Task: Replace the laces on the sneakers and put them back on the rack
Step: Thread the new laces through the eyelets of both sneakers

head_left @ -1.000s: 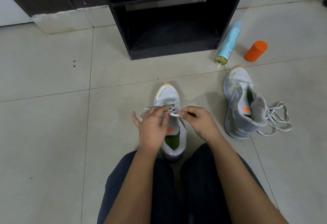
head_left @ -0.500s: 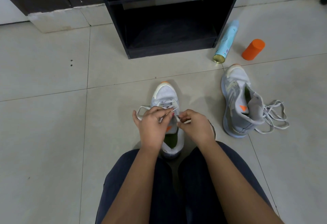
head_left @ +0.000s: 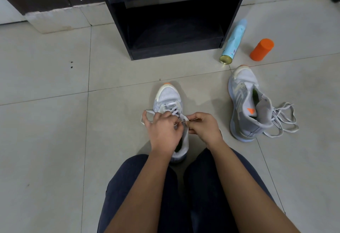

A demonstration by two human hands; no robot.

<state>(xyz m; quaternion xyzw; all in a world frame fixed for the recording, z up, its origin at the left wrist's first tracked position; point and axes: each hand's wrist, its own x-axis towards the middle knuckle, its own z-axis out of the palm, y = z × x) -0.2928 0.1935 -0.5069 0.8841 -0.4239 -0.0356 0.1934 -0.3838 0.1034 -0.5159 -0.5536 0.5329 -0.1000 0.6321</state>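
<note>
A grey-white sneaker (head_left: 167, 96) with an orange toe tip stands on the tiled floor between my knees, toe pointing away. My left hand (head_left: 162, 131) covers its tongue and pinches the pale lace (head_left: 182, 117) over the eyelets. My right hand (head_left: 204, 127) pinches the same lace's tipped end just right of the left fingers. A loop of lace sticks out left of the left thumb. The second sneaker (head_left: 245, 103) lies on its side to the right, with a loose tangle of lace (head_left: 284, 120) beside it. The black rack (head_left: 171, 19) stands ahead.
A light blue spray can (head_left: 233, 43) lies on the floor beside the rack's right wall. An orange cap (head_left: 261, 49) lies right of it. A dark cabinet and a tiled plinth (head_left: 58, 20) fill the far left. My dark-trousered legs (head_left: 139, 196) occupy the bottom.
My hands have drawn closer together over the sneaker's eyelets, and my right hand has moved left towards the left fingers with the lace end. The view shifted slightly.
</note>
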